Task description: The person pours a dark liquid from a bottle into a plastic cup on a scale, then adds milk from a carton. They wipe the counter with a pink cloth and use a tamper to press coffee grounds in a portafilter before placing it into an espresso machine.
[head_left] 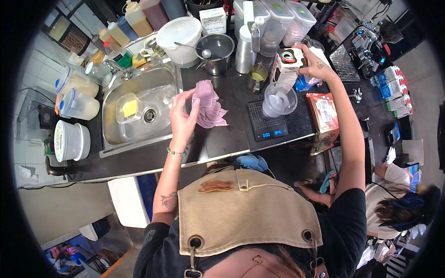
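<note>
My left hand pinches a mauve cloth between thumb and fingers. The cloth's lower folds rest on the dark counter beside the sink. With my right hand I grip the top edge of a white carton with a red-ringed cap. Just in front of the carton, a clear plastic cup stands on a black digital scale with a lit display. Part of the carton's lower end is hidden behind the cup's rim. A small metal pitcher holding green liquid stands left of the carton.
A steel sink holds a plastic tub with a yellow sponge. Behind are a metal pot, a white bucket and a whipped-cream dispenser. A red foil package overhangs the counter edge. Another person is at right.
</note>
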The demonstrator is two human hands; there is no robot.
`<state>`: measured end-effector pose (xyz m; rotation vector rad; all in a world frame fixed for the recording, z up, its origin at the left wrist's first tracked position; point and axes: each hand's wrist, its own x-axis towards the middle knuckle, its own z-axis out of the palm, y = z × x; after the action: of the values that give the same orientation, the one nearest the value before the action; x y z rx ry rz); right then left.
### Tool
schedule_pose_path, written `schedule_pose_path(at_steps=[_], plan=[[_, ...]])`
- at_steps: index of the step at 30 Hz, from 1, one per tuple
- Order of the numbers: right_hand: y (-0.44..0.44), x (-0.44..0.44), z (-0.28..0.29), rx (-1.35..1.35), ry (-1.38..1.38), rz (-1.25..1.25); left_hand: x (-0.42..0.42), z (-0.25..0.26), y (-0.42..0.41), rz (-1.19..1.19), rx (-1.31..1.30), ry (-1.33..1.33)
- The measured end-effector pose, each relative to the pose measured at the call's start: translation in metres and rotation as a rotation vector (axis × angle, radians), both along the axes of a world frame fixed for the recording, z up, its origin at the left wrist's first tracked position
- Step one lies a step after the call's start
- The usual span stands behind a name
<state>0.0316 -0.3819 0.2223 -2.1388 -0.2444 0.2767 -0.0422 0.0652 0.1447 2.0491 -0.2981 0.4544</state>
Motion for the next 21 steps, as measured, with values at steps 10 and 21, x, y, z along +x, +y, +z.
schedule_pose_path(at_steps=[10, 21], plan=[[0.017, -0.002, -0.020, -0.281, -0.187, -0.316, 0.088, -0.004, -0.041, 0.068, -0.027, -0.113], [0.022, 0.011, -0.035, 0.192, -0.054, -0.404, 0.106, 0.002, -0.062, -0.059, 0.006, -0.253]])
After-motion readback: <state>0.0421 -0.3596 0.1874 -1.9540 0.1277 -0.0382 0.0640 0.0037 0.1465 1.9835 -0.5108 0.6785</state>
